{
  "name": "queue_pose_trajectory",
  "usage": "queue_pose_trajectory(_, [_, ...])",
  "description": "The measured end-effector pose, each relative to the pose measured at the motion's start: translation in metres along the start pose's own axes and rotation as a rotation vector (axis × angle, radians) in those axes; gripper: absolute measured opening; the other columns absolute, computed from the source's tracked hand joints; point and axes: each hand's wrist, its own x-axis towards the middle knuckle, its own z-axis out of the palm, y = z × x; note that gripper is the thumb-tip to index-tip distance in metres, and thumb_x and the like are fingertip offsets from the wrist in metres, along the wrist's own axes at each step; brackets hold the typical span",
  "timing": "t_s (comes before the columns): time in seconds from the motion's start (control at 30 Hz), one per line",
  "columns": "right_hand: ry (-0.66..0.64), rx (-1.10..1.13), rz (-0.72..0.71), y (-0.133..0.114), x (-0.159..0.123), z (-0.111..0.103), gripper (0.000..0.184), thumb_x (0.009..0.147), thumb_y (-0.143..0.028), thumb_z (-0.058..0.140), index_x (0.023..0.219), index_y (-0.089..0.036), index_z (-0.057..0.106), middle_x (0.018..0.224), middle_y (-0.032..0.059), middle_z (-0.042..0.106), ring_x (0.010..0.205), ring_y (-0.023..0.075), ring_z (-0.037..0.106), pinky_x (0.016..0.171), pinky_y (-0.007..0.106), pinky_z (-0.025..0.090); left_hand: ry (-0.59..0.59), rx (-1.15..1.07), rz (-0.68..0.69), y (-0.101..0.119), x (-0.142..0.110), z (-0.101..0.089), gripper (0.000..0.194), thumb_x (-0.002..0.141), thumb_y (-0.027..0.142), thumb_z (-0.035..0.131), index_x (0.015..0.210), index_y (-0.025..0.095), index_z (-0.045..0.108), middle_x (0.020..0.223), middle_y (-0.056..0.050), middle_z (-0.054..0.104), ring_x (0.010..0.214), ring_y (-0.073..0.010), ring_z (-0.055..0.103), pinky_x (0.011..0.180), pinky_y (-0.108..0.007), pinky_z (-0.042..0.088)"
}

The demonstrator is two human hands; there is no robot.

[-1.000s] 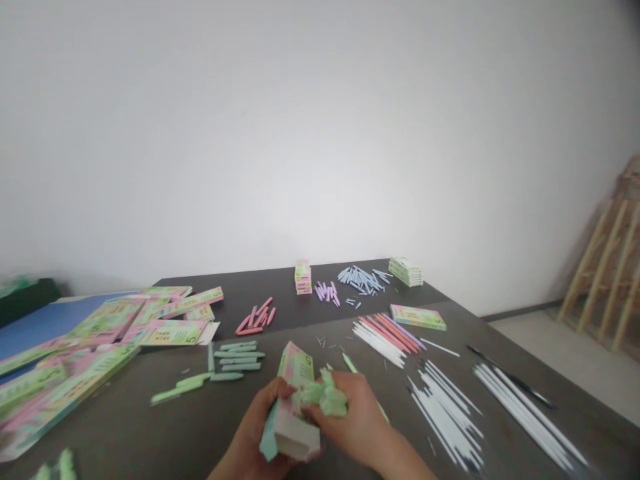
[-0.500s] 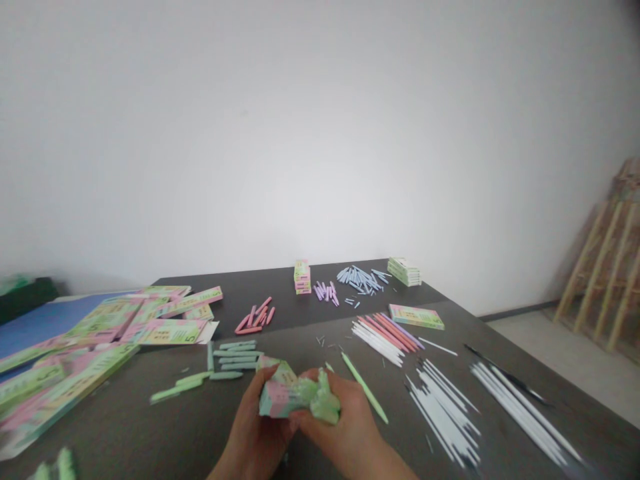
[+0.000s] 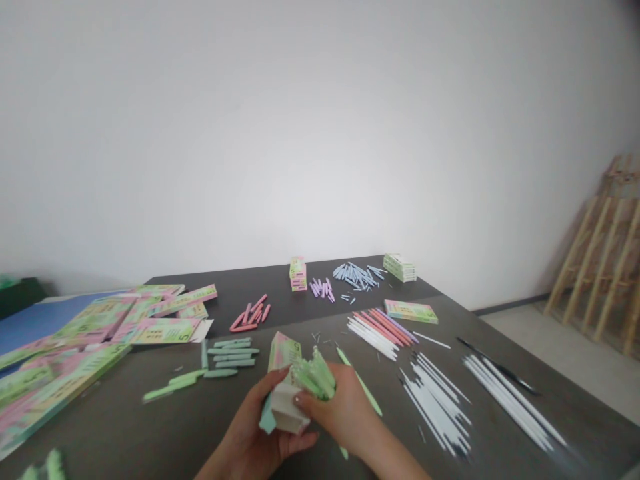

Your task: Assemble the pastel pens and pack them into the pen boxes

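Note:
My left hand (image 3: 257,417) is wrapped round a small pink-and-green cardboard box (image 3: 284,352), tilted with its open pale end toward me. A bundle of light green pens (image 3: 316,375) is gripped in my right hand (image 3: 350,403), right against the box. The lower end of a green pen shows below that hand. Just beyond my right hand, a single green pen (image 3: 367,393) lies on the dark table. Left of my hands are several dull-green pen barrels (image 3: 233,353) and bright green pen pieces (image 3: 173,387).
Flattened boxes (image 3: 80,373) overlap at the left. Pink (image 3: 253,313), purple (image 3: 321,289) and blue pen parts (image 3: 357,275) lie farther back, near stacked boxes (image 3: 299,273). White refills (image 3: 435,403) and white sticks (image 3: 510,400) are on the right. Wooden easels (image 3: 595,247) lean by the wall.
The box has turned from lying sideways to a more upright tilt, exposing its pale open end. The green pens in my right hand now show clearly beside it. The view has shifted slightly.

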Motion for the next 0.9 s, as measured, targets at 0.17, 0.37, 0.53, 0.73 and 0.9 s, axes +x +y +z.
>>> queue_pose_trajectory(0.17, [0.062,-0.087,-0.027,0.002,0.000,-0.003,0.028,0.067,-0.023,0.073,0.095,-0.017,0.071,0.082,0.0035,0.074,0.072,0.0195,0.066,0.064,0.027,0.051,-0.015,0.018,0.012,0.001,0.007,-0.011,0.020,0.081,0.024,0.069,0.092,0.008,0.065,0.080,-0.013,0.075,0.064,-0.0261,0.071,0.062,-0.046,0.061])
queue_pose_trajectory(0.37, [0.119,-0.071,-0.054,-0.004,-0.001,-0.001,0.024,0.067,-0.018,0.070,0.091,-0.017,0.070,0.079,0.0034,0.073,0.070,0.0201,0.065,0.063,0.028,0.051,0.061,-0.020,0.090,0.001,0.008,-0.009,0.021,0.077,0.010,0.070,0.096,0.005,0.062,0.085,-0.018,0.075,0.068,-0.0291,0.072,0.067,-0.051,0.060])
queue_pose_trajectory(0.53, [0.058,0.035,-0.097,-0.009,-0.008,0.005,0.014,0.071,-0.018,0.065,0.084,-0.016,0.070,0.074,0.0036,0.072,0.062,0.0175,0.063,0.055,0.024,0.046,0.121,-0.098,0.208,0.004,0.014,-0.001,0.007,0.083,0.014,0.060,0.089,0.012,0.061,0.075,-0.009,0.073,0.061,-0.0219,0.071,0.055,-0.034,0.060])
queue_pose_trajectory(0.73, [-0.112,-0.153,-0.216,-0.010,-0.022,0.018,0.013,0.075,-0.017,0.062,0.083,-0.021,0.071,0.073,0.0010,0.071,0.062,0.0159,0.062,0.056,0.023,0.043,0.149,-0.153,0.256,0.001,0.013,0.001,0.012,0.085,0.019,0.054,0.085,0.010,0.062,0.063,-0.009,0.069,0.055,-0.0217,0.069,0.050,-0.030,0.058])
queue_pose_trajectory(0.9, [0.049,0.437,-0.244,-0.020,-0.018,0.007,0.026,0.083,-0.044,0.064,0.082,-0.019,0.065,0.065,0.0028,0.067,0.058,0.0158,0.063,0.057,0.026,0.050,0.110,-0.203,0.268,-0.005,0.011,0.001,0.012,0.086,0.020,0.051,0.086,0.013,0.061,0.070,-0.010,0.072,0.055,-0.0206,0.069,0.050,-0.031,0.058])
